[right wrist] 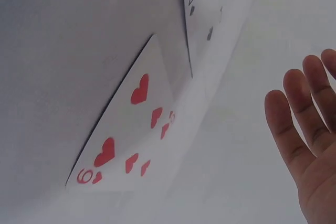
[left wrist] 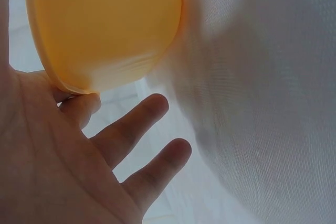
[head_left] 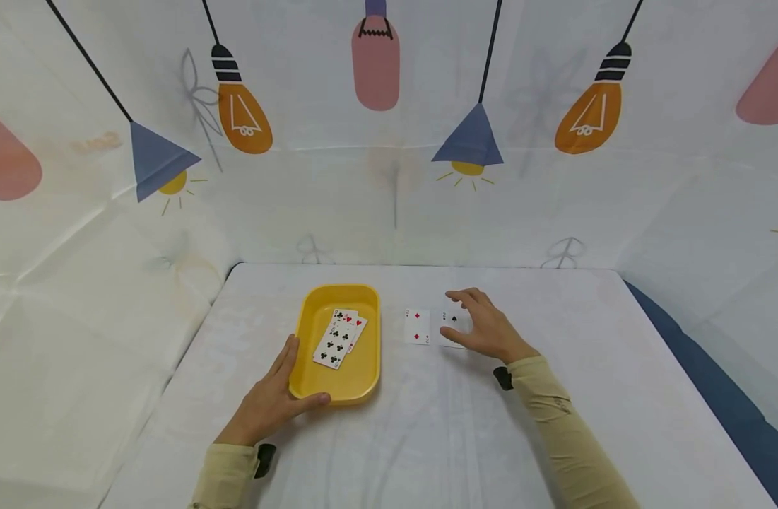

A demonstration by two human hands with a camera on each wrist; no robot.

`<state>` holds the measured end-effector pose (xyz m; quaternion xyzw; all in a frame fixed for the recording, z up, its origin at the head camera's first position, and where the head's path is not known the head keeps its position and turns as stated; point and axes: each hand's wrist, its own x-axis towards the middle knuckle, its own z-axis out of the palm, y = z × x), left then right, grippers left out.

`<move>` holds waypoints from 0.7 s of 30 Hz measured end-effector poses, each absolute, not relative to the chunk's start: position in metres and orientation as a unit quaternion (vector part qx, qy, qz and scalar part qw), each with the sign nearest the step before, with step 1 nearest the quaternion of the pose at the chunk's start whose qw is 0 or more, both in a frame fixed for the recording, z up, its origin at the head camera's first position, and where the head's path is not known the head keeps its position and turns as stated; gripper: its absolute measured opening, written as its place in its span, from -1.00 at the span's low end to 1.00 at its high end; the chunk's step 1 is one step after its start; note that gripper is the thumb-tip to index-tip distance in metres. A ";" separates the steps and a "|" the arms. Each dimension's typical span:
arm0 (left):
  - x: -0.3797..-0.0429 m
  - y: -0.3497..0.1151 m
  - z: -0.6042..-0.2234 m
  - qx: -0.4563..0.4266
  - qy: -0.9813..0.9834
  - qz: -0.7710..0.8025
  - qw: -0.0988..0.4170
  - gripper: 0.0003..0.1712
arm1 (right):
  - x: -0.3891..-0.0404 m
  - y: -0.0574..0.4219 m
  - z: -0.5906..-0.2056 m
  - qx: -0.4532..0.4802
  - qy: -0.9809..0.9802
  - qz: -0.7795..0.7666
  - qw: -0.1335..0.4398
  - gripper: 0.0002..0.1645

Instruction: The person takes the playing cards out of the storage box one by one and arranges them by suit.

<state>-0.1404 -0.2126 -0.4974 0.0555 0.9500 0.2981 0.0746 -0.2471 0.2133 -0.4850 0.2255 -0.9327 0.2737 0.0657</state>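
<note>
Fingers spread, left hand touches yellow tray, right hand hovers by card.

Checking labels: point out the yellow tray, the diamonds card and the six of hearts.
Yellow tray (head_left: 357,373), head view: bare floor.
Diamonds card (head_left: 417,327), head view: middle of face.
Six of hearts (right wrist: 127,134), right wrist view: middle of face.

On the white tabletop, a left hand touches a yellow tray holding cards around eight o'clock; toward three, a right hand hovers over a spade card.
</note>
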 end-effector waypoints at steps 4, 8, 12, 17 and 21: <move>-0.141 -0.212 -0.498 0.056 0.950 0.298 0.075 0.46 | -0.247 0.203 -0.482 0.226 -0.931 0.280 0.062 -0.08; -0.141 -0.213 -0.498 0.056 0.950 0.296 0.078 0.46 | -0.246 0.193 -0.480 0.230 -0.927 0.290 0.059 -0.07; -0.141 -0.213 -0.498 0.056 0.950 0.296 0.079 0.45 | -0.245 0.183 -0.479 0.229 -0.927 0.291 0.051 -0.05; -0.142 -0.213 -0.497 0.052 0.950 0.296 0.083 0.47 | -0.242 0.169 -0.477 0.233 -0.928 0.287 0.052 -0.04; -0.143 -0.213 -0.497 0.053 0.948 0.301 0.084 0.48 | -0.240 0.156 -0.474 0.248 -0.925 0.280 0.070 -0.06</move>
